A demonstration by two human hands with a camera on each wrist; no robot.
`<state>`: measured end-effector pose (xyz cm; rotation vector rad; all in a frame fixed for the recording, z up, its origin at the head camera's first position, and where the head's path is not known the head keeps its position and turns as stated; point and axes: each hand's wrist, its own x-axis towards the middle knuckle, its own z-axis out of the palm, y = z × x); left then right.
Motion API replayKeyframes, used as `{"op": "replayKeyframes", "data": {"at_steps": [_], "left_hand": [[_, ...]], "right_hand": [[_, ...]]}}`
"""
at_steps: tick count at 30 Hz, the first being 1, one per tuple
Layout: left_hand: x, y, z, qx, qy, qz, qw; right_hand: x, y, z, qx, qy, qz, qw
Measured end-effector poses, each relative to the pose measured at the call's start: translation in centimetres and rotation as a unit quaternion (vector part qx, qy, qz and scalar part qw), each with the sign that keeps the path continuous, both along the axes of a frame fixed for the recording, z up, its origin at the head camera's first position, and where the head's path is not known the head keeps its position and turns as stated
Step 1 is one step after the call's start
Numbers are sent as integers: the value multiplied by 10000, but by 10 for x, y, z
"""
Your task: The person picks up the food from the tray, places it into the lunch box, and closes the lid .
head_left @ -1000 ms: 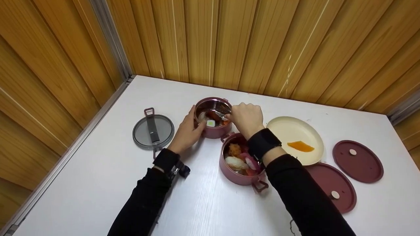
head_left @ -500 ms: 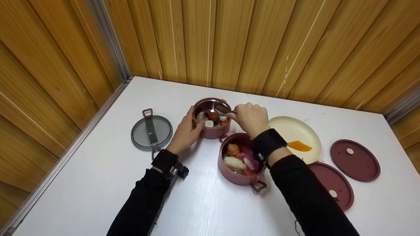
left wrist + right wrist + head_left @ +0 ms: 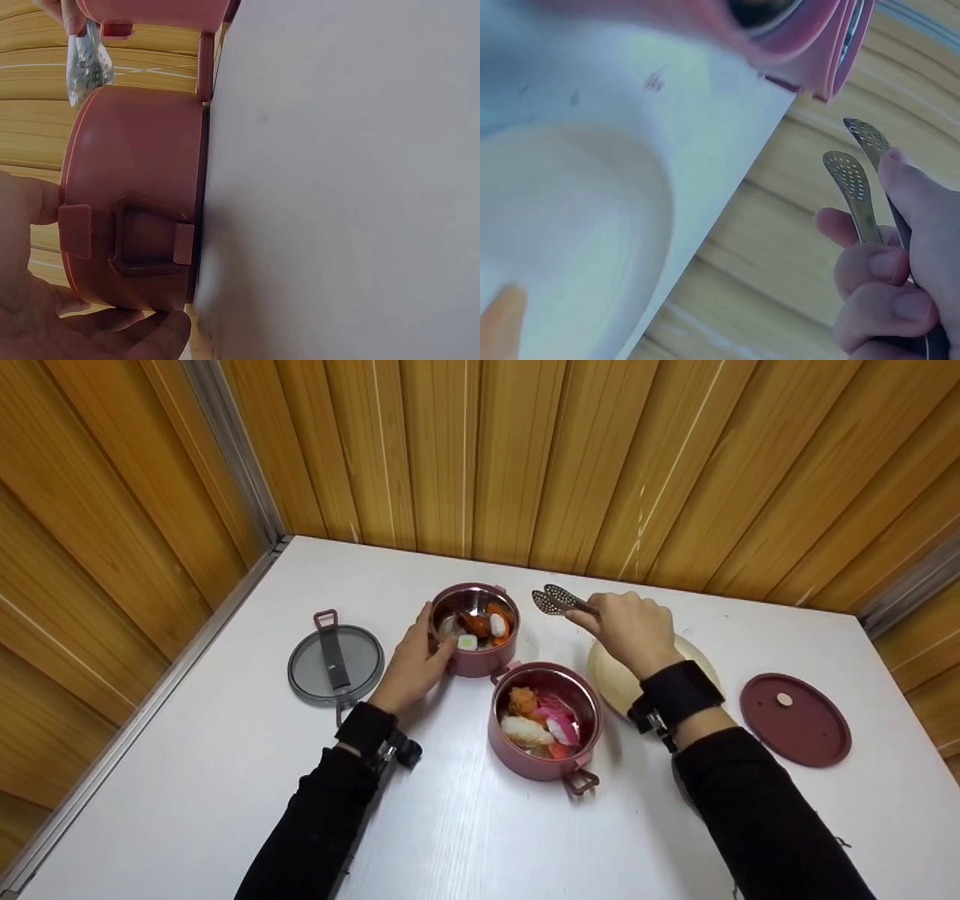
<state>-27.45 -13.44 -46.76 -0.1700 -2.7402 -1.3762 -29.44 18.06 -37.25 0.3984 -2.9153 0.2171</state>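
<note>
My left hand (image 3: 411, 666) grips the side of the smaller dark pink pot (image 3: 484, 661), thumb near the rim and fingers around the wall in the left wrist view. Inside lie a brown piece (image 3: 474, 624), a white piece (image 3: 499, 625) with orange beside it, and a white cube with a green centre (image 3: 466, 643). My right hand (image 3: 634, 631) holds metal tongs (image 3: 556, 600) with perforated tips, raised right of that pot. Their tips stand apart with nothing between them in the right wrist view. Beneath this hand is a cream plate (image 3: 611, 679); an orange piece (image 3: 502, 322) lies on it.
A larger pink pot (image 3: 525, 757) with several food pieces stands in front, between my arms. At left lies a grey lid (image 3: 307, 664) with a strap handle. A dark red lid (image 3: 795, 724) lies at right. Wood-patterned walls border the table's back and left.
My right hand has drawn the tongs out of the smaller pot and moved right, above the plate. The white piece now shows plainly in that pot. My left hand keeps its hold.
</note>
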Motion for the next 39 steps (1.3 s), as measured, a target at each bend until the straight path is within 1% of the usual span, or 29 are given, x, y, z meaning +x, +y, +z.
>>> {"op": "replayKeyframes", "data": {"at_steps": [7, 12, 15, 20, 27, 31, 39], "left_hand": [[0, -3, 0, 13, -22, -18, 10000], [2, -4, 0, -14, 29, -52, 10000], [2, -6, 0, -28, -28, -35, 10000], [1, -8, -1, 16, -50, -38, 10000], [-1, -11, -1, 38, -58, -71, 10000], [-1, -13, -1, -8, -58, -45, 10000], [-1, -15, -2, 50, 16, -17, 10000]], "right_hand": [[8, 30, 6, -13, -142, 11, 9999], [19, 48, 9, -11, -259, 81, 9996], [25, 59, 11, 68, -374, 113, 9992], [34, 82, 11, 121, -513, 63, 9986], [44, 120, 4, 200, -698, -74, 9973], [48, 139, -3, 146, -836, -125, 9963], [57, 167, -20, 14, -1081, -279, 9937]]}}
